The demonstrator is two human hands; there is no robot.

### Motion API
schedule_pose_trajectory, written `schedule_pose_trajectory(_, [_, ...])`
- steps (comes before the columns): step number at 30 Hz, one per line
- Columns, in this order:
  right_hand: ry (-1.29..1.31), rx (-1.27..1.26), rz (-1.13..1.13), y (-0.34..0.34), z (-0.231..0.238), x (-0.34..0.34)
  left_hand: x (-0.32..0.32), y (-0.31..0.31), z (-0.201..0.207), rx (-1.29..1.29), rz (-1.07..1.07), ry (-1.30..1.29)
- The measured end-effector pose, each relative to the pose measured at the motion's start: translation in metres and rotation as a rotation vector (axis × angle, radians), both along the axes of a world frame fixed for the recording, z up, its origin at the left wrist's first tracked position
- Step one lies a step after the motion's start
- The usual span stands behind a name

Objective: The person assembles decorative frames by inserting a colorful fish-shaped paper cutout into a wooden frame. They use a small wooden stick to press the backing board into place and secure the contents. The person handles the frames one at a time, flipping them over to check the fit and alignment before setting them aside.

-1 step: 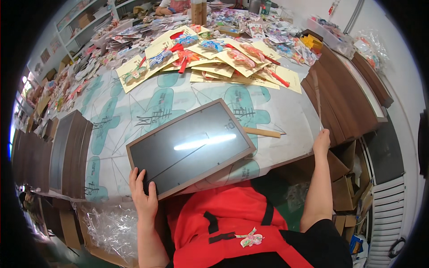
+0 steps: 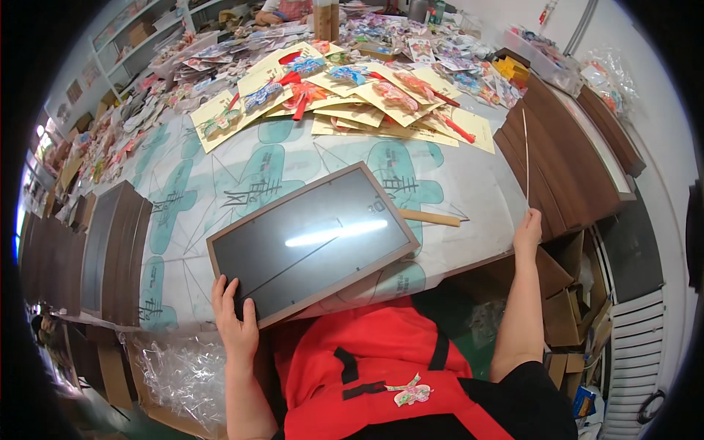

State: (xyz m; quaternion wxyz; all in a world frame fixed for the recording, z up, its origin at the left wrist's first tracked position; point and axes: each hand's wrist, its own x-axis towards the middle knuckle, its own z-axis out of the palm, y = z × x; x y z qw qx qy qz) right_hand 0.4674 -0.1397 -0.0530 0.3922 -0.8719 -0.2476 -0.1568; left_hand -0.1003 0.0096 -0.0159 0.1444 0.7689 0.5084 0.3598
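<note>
Two bare hands were over a covered tabletop (image 2: 480,209). The left hand (image 2: 236,315) had its grip spread, thumb apart from the fingers, resting on the left end of a dark frame (image 2: 312,255), whose long axis slanted from near left to far right. The right hand (image 2: 528,231) had its grip pinched on the near end of a thin strip (image 2: 526,158), well right of the frame. The frame's near corner lay by the front edge; between its right end, where a handle (image 2: 436,218) jutted out, and a stack (image 2: 568,165) was tabletop room.
</note>
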Motion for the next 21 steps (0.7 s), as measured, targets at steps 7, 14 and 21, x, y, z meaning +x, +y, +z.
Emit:
schedule_pose_trajectory(7, [0.251, -0.189, 0.509, 0.069, 0.036, -0.11, -0.001, 0.001, 0.001, 0.008, 0.003, 0.012])
schedule_pose_trajectory(14, [0.132, -0.271, 0.507, 0.07, 0.016, -0.09, -0.003, 0.005, -0.002, 0.008, -0.009, -0.014])
schedule_pose_trajectory(21, [0.572, 0.425, 0.537, 0.057, 0.033, -0.095, 0.016, 0.014, -0.009, 0.027, -0.071, -0.066])
